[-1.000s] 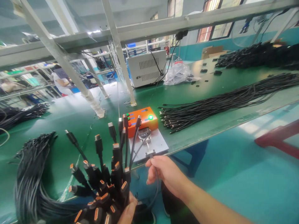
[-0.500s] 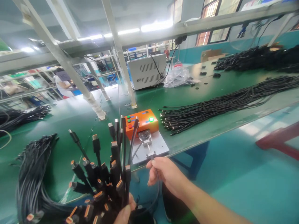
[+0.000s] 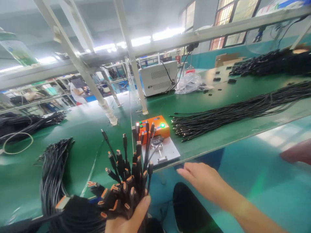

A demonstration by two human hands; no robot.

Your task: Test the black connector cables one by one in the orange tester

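My left hand (image 3: 131, 216) is closed around a thick bunch of black cables (image 3: 121, 181). Their metal plugs, many with orange inside, fan upward and outward. To the right, past the table edge, my right hand (image 3: 201, 176) hangs in the air with its fingers drawn together; no cable shows in them. It is nearest to an orange test box (image 3: 155, 124) with a lit green light and buttons, partly covered by the plugs. In front of that box, a metal plate (image 3: 171, 150) carries a small socket block (image 3: 162, 158), with no cable visible in it.
A long bundle of black cables (image 3: 233, 116) lies on the green table (image 3: 111, 136) at right; another bundle (image 3: 55, 168) bends over the left edge. A grey metal cabinet (image 3: 160, 77), a clear plastic bag (image 3: 189, 82) and frame posts (image 3: 138, 84) stand behind.
My right hand has left the socket block and moved right, away from the plate; the cable it held there is out of the socket. The view has shifted left.
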